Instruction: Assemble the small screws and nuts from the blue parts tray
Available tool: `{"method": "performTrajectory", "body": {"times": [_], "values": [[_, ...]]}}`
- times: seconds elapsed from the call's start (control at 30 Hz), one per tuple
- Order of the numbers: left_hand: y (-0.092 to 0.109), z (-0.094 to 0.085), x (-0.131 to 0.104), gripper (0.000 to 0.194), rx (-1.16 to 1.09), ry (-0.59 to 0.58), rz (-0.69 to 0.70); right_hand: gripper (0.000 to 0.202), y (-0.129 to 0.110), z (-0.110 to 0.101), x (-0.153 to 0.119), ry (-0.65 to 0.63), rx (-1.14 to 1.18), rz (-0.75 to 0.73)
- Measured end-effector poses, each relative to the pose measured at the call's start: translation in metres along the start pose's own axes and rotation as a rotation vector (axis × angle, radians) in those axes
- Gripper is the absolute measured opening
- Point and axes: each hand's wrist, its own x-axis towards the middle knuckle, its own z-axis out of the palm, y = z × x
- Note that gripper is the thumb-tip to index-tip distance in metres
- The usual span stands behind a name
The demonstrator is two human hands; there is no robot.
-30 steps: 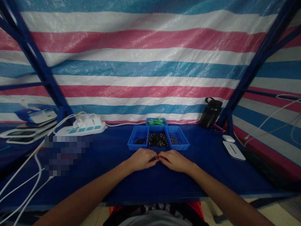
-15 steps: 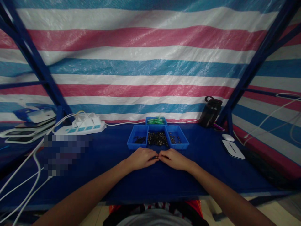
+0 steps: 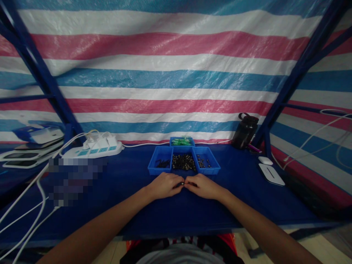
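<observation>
My left hand (image 3: 166, 185) and my right hand (image 3: 204, 186) meet above the table just in front of the blue bins, both closed in a pinch. Between the fingertips shows a small dark piece with a shiny bit (image 3: 183, 183); most of it is hidden by the fingers, so its kind is unclear. Right behind the hands, the middle blue bin holds a heap of small black and metallic parts (image 3: 183, 162). Thin black pieces (image 3: 163, 163) lie in the left bin (image 3: 153, 169). A few small metallic parts (image 3: 203, 161) are scattered in the right bin (image 3: 215, 170).
A fourth-side back bin holds green-wrapped items (image 3: 182, 141). On the left are a white power strip (image 3: 101, 149), cables and stacked devices (image 3: 30, 154). A dark bottle (image 3: 244, 131), a white case (image 3: 265, 160) and a flat white device (image 3: 271, 174) stand right. Striped sheeting (image 3: 176, 80) hangs behind.
Both hands stay nearly in place, fingertips together. A shiny bit between them shows a little more clearly now. The whole view has shifted slightly.
</observation>
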Motion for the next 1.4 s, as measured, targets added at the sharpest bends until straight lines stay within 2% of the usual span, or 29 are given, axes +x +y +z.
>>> {"method": "performTrajectory", "body": {"times": [0.93,1.4], "values": [[0.0033,-0.0059,0.001,0.003,-0.051,-0.023,-0.018,0.021,0.001,0.001,-0.0004,-0.022,-0.077,-0.02],[0.0007,-0.0002,0.0002,0.002,-0.062,-0.025,-0.012,0.022,0.0014,0.0016,-0.0007,0.0,-0.091,-0.021]]}}
